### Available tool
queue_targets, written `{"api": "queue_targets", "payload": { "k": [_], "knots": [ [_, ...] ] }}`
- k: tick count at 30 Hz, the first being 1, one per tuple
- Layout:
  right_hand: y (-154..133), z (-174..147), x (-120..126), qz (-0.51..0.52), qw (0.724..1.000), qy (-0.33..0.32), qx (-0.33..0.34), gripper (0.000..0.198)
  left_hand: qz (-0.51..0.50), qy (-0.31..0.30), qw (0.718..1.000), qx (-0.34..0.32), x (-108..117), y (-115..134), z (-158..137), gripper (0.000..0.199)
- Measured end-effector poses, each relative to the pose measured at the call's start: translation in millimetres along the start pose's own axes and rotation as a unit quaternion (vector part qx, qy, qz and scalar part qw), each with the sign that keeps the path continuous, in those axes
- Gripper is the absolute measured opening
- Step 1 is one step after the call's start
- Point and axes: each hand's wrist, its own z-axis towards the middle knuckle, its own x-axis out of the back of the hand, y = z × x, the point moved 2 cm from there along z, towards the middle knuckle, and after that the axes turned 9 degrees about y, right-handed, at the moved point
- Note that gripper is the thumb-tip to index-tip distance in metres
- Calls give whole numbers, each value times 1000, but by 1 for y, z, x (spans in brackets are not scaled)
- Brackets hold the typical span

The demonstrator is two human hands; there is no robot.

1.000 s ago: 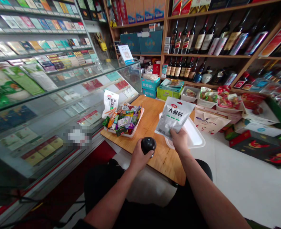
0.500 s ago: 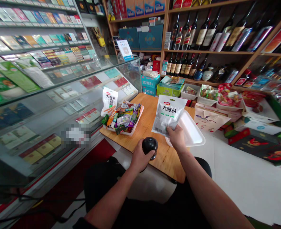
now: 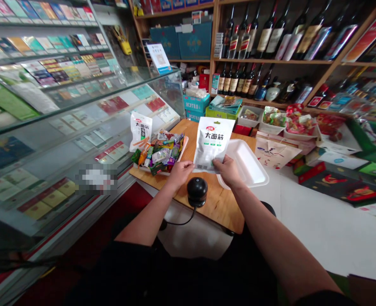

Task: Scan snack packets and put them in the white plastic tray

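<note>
A white snack pouch (image 3: 212, 142) with black lettering is held upright above the wooden table (image 3: 221, 202). My right hand (image 3: 228, 170) pinches its lower right corner. At the lower left corner, my left hand (image 3: 182, 172) is closed, thumb against fingers, on the pouch's edge. Below the pouch a black dome-shaped device (image 3: 197, 191) with a cable stands on the table. To the left, a tray (image 3: 185, 148) is heaped with small wrapped snacks, and a second white pouch (image 3: 141, 131) leans at its back. Behind my right hand lies a white plastic tray (image 3: 254, 168).
A glass display counter (image 3: 89, 102) with rows of packs runs along the left. Shelves of wine bottles (image 3: 270, 40) stand at the back. White bins of snacks (image 3: 272, 121), a paper bag (image 3: 275, 151) and dark boxes (image 3: 343, 182) are on the right.
My left hand has let go of the black device and moved up to the pouch's lower left corner. The device now stands on the table. My right hand still holds the pouch.
</note>
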Motion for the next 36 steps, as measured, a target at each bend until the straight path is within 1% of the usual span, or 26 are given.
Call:
{"api": "queue_targets", "payload": {
  "k": [3, 5, 7, 9, 11, 13, 16, 20, 25, 29, 32, 36],
  "knots": [
    [-1, -4, 0, 15, 999, -37, -9, 46, -3, 30, 1000, -1, -1, 1, 0, 37],
    [0, -6, 0, -9, 997, -66, -27, 49, -5, 39, 999, -3, -3, 1, -3, 38],
    [2, -6, 1, -49, 996, -72, -31, 49, -2, 47, 999, 0, -6, -1, -5, 38],
    [4, -5, 1, -83, 995, -59, -17, 47, -16, 50, 999, 14, -7, -4, -6, 38],
    [6, -3, 0, -107, 993, -52, -3, 46, -54, 33, 997, 33, -8, -8, -5, 35],
    [7, -1, -1, -117, 992, -55, 7, 44, -87, 1, 995, 51, -8, -14, -5, 34],
    [9, 1, -3, -118, 991, -63, 15, 41, -88, -31, 994, 63, -6, -23, -3, 32],
    [15, 3, -5, -109, 992, -70, -2, 35, -66, -35, 996, 50, -1, -35, 0, 27],
    [23, 5, -5, -138, 990, -30, -22, 25, -4, -49, 998, 31, -1, -47, 3, 29],
    [30, 7, -3, -166, 986, -19, -23, 21, 29, -66, 997, 18, -5, -62, 5, 22],
    [35, 8, -2, -178, 984, -18, -19, 20, 19, -69, 997, 31, -9, -74, 5, 21],
    [38, 8, -2, -183, 983, -25, -14, 19, -10, -74, 995, 68, -12, -85, 4, 26]
  ]
}}
